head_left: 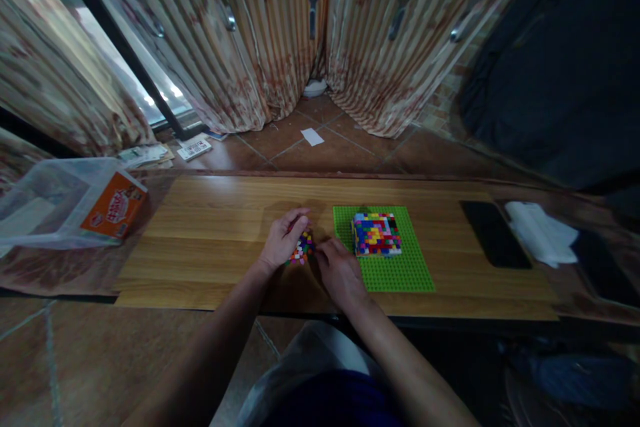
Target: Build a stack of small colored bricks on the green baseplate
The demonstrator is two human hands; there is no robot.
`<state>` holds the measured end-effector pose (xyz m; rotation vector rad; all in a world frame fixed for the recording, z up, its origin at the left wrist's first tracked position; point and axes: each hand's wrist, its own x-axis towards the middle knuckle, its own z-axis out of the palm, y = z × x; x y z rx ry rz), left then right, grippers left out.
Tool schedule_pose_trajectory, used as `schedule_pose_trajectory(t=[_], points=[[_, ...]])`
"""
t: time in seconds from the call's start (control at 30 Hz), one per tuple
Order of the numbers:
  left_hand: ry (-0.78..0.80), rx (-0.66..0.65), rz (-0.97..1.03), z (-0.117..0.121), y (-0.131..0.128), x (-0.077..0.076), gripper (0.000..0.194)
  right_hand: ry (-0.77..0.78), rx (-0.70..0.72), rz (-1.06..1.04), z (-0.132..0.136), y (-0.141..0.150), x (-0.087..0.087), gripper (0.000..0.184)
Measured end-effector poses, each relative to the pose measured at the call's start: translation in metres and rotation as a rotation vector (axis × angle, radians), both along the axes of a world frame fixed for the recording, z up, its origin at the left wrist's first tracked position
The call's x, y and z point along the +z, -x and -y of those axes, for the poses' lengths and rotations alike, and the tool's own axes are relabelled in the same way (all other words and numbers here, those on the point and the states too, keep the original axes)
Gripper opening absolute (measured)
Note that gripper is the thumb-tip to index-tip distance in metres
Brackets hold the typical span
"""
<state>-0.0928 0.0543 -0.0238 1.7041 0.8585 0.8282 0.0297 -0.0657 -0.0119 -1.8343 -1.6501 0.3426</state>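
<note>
Small loose toy bricks [301, 250] in many colours lie in a pile on the wooden board. My left hand [281, 241] curves around the far left side of the pile, its fingers stretched and the thumb apart, and it seems to hold nothing. On the pile's right side is my right hand [343, 272], fingers bent and pressed together at the edge of the bricks; what they pinch, if anything, is too small to make out. Just right of that hand lies a green baseplate [397, 277]. A block built of multicoloured bricks [376, 235] stands on it.
A black phone-like slab [495, 233] lies on the right of the wooden board [200, 240], beside white tissue packs [540, 232]. At the far left stands a clear plastic box [65, 193] with an orange label. Curtains [280, 47] hang beyond the table.
</note>
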Motion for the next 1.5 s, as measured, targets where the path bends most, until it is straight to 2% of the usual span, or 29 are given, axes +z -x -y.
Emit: schedule_pose_trajectory(t=[0.17, 0.4, 0.53, 0.7, 0.87, 1.03, 1.23, 1.5], points=[[-0.002, 0.015, -0.004, 0.001, 0.000, 0.000, 0.046, -0.104, -0.054, -0.273, 0.026, -0.007, 0.009, 0.022], [-0.009, 0.013, -0.013, 0.001, 0.000, 0.001, 0.045, -0.128, -0.289, -0.773, 0.050, -0.020, 0.030, 0.018], [-0.040, 0.029, -0.044, 0.000, 0.000, 0.001, 0.044, -0.172, -0.354, -0.873, 0.053, -0.027, 0.033, 0.021], [-0.034, 0.023, -0.032, 0.000, 0.000, 0.001, 0.044, -0.175, -0.425, -0.798, 0.061, -0.040, 0.027, 0.021], [-0.021, 0.031, -0.026, 0.001, 0.000, 0.002, 0.045, -0.247, -0.476, -0.490, 0.064, -0.061, 0.025, 0.019], [-0.028, 0.019, -0.022, 0.000, -0.001, 0.003, 0.046, -0.275, -0.441, -0.267, 0.054, -0.068, 0.030, 0.019], [-0.038, 0.024, -0.036, 0.000, -0.001, 0.002, 0.045, -0.258, -0.418, -0.161, 0.046, -0.063, 0.026, 0.020], [-0.033, 0.029, -0.021, 0.000, -0.001, 0.001, 0.044, -0.219, -0.390, -0.130, 0.041, -0.066, 0.024, 0.020]])
